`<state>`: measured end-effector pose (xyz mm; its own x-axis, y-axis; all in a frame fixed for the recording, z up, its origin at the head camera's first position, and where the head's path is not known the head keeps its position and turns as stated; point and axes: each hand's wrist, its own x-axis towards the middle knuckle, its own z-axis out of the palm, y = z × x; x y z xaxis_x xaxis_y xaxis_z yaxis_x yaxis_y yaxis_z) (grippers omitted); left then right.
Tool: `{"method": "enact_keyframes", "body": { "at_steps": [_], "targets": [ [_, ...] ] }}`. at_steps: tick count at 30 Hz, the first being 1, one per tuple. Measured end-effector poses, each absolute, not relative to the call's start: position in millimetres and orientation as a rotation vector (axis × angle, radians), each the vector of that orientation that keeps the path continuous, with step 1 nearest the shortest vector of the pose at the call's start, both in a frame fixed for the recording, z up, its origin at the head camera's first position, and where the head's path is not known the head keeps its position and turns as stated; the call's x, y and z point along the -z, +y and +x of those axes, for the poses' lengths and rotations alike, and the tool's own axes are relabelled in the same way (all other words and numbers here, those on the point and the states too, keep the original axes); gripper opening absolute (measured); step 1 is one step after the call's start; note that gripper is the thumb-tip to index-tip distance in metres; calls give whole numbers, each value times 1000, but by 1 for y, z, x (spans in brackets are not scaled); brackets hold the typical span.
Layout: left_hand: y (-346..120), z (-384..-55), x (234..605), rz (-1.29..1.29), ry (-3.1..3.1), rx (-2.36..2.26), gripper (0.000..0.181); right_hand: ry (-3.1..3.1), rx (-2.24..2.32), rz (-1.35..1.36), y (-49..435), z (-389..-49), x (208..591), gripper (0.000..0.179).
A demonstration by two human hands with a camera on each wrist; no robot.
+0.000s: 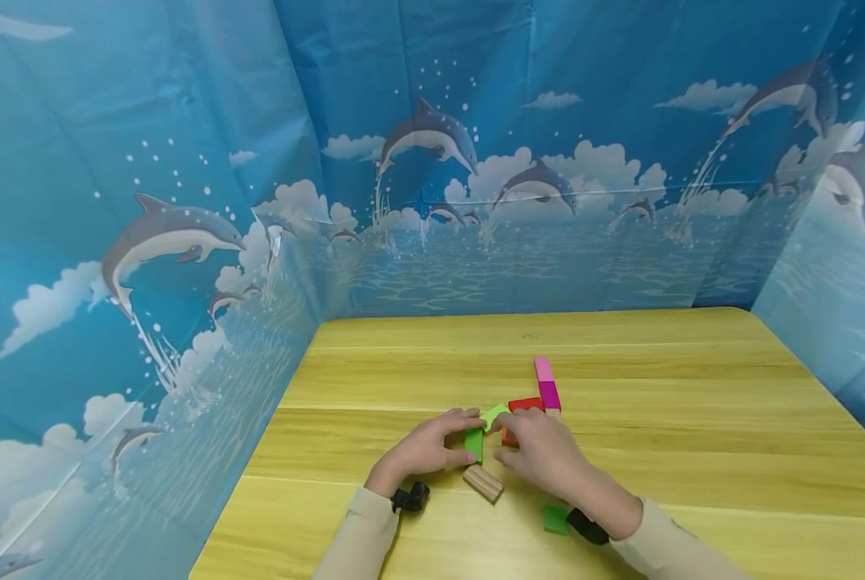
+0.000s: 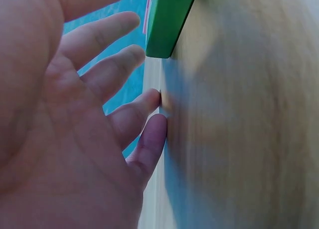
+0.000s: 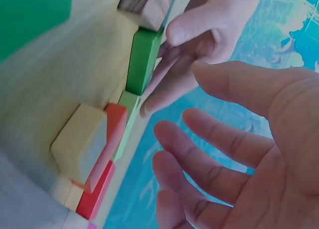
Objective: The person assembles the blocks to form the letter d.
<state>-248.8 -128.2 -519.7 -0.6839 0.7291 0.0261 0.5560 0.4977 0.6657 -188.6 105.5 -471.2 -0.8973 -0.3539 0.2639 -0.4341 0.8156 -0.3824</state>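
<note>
In the head view, my left hand (image 1: 432, 441) spreads beside a green block (image 1: 473, 445), its thumb near the block's close end and its fingertips by a light green block (image 1: 494, 416). My right hand (image 1: 544, 451) hovers across from it, fingers loosely bent, over an orange block (image 1: 508, 437) and next to a red block (image 1: 524, 403). Nothing lies between the right hand's fingers in the right wrist view. There a plain wooden block (image 3: 79, 139) shows against the orange one. A grooved brown wooden block (image 1: 484, 484) sits just below the green block.
A magenta block (image 1: 549, 395) and a pink block (image 1: 544, 370) extend the row toward the back. Another green block (image 1: 556, 519) lies by my right wrist. The yellow wooden table (image 1: 679, 379) meets a dolphin-print curtain (image 1: 432, 266) behind it.
</note>
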Motion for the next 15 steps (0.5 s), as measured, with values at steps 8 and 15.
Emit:
{"method": "enact_keyframes", "body": {
  "at_steps": [8, 15],
  "targets": [
    [-127, -249, 521, 1088, 2496, -920, 62, -2823, -689, 581, 114, -199, 473, 33],
    [-126, -248, 520, 1070, 2513, -895, 65, -2841, -671, 550, 119, -206, 480, 32]
  ]
}}
